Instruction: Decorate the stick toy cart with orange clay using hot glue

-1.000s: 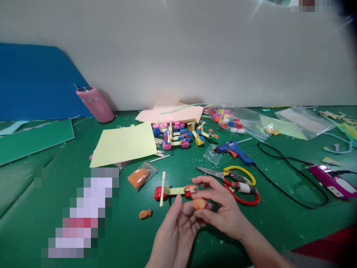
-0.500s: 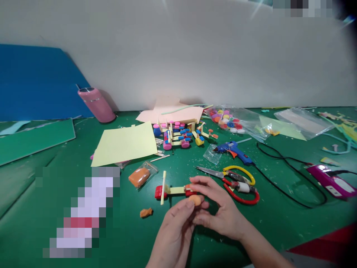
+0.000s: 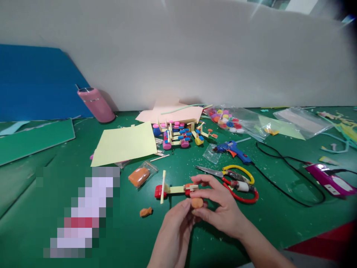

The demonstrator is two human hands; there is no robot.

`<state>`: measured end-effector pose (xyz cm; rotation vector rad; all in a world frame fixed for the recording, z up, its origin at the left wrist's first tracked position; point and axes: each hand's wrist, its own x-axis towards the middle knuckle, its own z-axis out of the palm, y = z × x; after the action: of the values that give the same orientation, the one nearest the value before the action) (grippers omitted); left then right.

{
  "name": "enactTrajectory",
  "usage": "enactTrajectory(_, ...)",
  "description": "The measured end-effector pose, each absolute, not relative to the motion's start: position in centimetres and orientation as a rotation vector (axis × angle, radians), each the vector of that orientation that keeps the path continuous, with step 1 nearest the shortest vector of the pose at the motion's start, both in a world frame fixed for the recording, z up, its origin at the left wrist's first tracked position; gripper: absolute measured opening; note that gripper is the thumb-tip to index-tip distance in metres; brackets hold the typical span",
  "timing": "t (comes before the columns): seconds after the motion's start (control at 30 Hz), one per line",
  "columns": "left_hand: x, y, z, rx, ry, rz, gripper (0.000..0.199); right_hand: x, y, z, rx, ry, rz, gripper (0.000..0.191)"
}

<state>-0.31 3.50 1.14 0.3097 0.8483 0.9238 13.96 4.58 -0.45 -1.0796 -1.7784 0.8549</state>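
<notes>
A flattened piece of orange clay (image 3: pixel 197 203) is pinched between my two hands. My left hand (image 3: pixel 177 227) presses its left edge with fingertips drawn together. On the other side, my right hand (image 3: pixel 221 208) has its thumb below the clay and its fingers curled around it. Just beyond my fingertips lies a small toy vehicle (image 3: pixel 176 190) with red wheels, a pale yellow bar and an upright strip; the right hand partly covers its right end. To the left sit a small torn lump of orange clay (image 3: pixel 146 212) and a clear bag of orange clay (image 3: pixel 140 176).
Scissors (image 3: pixel 237 178) lie right of my right hand, with a blue glue gun (image 3: pixel 232 150) and its black cord behind. Several finished toy vehicles (image 3: pixel 178 137), a yellow sheet (image 3: pixel 125 145) and a bag of coloured discs (image 3: pixel 227 121) are farther back. A pink tumbler (image 3: pixel 97 106) stands at left.
The orange clay has turned and shifted slightly right between my fingertips. My right thumb and fingers have closed in around it. The toy vehicle stays in place.
</notes>
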Motion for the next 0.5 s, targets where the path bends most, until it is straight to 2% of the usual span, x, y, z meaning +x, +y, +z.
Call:
enactTrajectory(0.17, -0.29, 3.49, 0.74, 0.305, 0.876, 0.928, 0.016, 13.99, 4.58, -0.29, -1.082, -1.800, 0.859, 0.026)
enactTrajectory(0.37, -0.30, 3.31, 1.45, 0.217, 0.824, 0.938, 0.015, 14.00, 4.56, 0.07, -1.080, -1.862, 0.864, 0.041)
enactTrajectory(0.5, -0.31, 3.32, 1.09, 0.145, 0.766, 0.927, 0.018, 13.94, 4.50, 0.16, -1.094, -1.851, 0.843, 0.028)
